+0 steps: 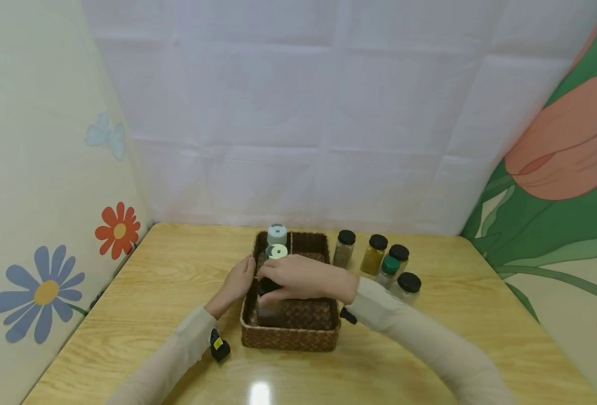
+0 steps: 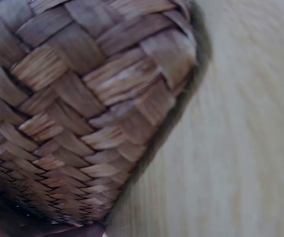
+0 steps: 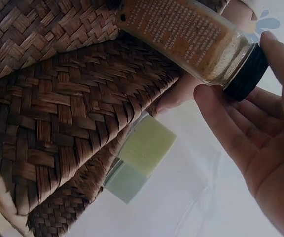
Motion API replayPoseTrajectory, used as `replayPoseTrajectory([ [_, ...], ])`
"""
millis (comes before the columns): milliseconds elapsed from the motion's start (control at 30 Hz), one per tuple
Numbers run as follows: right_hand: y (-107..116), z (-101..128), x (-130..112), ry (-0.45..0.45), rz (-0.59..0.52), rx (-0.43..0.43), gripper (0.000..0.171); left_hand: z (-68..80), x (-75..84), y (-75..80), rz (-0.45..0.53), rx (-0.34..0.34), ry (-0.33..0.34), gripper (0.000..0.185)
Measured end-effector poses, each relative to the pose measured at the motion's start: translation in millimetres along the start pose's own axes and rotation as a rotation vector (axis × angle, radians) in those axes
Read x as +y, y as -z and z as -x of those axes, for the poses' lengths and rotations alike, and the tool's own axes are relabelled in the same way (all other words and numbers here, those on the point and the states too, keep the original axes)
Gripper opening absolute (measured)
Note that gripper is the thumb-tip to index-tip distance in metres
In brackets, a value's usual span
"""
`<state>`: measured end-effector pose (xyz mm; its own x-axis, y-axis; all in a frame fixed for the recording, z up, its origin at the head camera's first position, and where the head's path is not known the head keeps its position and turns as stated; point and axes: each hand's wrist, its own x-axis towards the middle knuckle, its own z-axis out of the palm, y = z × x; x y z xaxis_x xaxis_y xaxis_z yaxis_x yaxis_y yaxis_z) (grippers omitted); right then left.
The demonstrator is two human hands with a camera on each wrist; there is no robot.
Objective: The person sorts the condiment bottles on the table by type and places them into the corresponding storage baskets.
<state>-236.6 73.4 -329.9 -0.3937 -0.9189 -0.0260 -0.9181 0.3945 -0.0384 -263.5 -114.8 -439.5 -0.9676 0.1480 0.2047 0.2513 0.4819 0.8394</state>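
A brown woven basket (image 1: 290, 329) sits mid-table. My right hand (image 1: 273, 279) reaches over it from the right and pinches a black-lidded spice jar (image 1: 268, 288) by its lid, low inside the basket's left half. In the right wrist view the jar (image 3: 191, 34) lies tilted, with brown powder inside and my fingers (image 3: 230, 128) around its black cap. My left hand (image 1: 249, 271) holds the basket's left rim; the left wrist view shows only the basket wall (image 2: 73, 108). Two pale-lidded jars (image 1: 277, 242) stand in the basket's far left corner.
Several jars with black lids and one with a green lid (image 1: 389, 265) stand on the wooden table (image 1: 166, 281) right of the basket. Cloth walls close in the back and both sides.
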Motion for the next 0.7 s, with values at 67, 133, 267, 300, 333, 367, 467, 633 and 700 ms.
replayPoseTrajectory([
  [67,-0.3,-2.4,0.0,0.005,-0.002,-0.003,0.051,0.0,-0.9,-0.1,0.005,-0.006,0.006,0.041],
  [133,-0.5,-5.3,-0.1,0.011,0.001,-0.003,0.052,0.7,-1.2,0.0,0.016,-0.020,0.017,0.045],
  [267,-0.9,-11.1,-0.8,0.018,0.029,0.001,0.050,1.9,-1.9,0.2,0.041,-0.045,0.041,0.051],
  [300,-1.1,-12.4,-0.9,0.021,0.038,0.003,0.050,2.0,-1.8,0.3,0.048,-0.047,0.048,0.052],
  [333,-1.3,-13.7,-1.1,0.025,0.044,0.006,0.050,2.1,-1.9,0.4,0.051,-0.045,0.049,0.052],
  [367,-1.7,-14.9,-1.4,0.028,0.052,0.007,0.050,2.3,-1.8,0.5,0.052,-0.044,0.050,0.052],
  [467,-3.7,-18.2,-1.7,0.033,0.057,0.008,0.048,2.8,-2.0,1.0,0.051,-0.038,0.044,0.051],
  [633,-7.3,-21.0,-1.4,0.016,0.018,-0.003,0.039,3.9,-4.0,1.9,0.059,-0.039,0.030,0.052],
  [700,-8.5,-21.4,-1.1,0.011,0.009,-0.006,0.038,4.1,-4.5,2.2,0.061,-0.039,0.023,0.052],
])
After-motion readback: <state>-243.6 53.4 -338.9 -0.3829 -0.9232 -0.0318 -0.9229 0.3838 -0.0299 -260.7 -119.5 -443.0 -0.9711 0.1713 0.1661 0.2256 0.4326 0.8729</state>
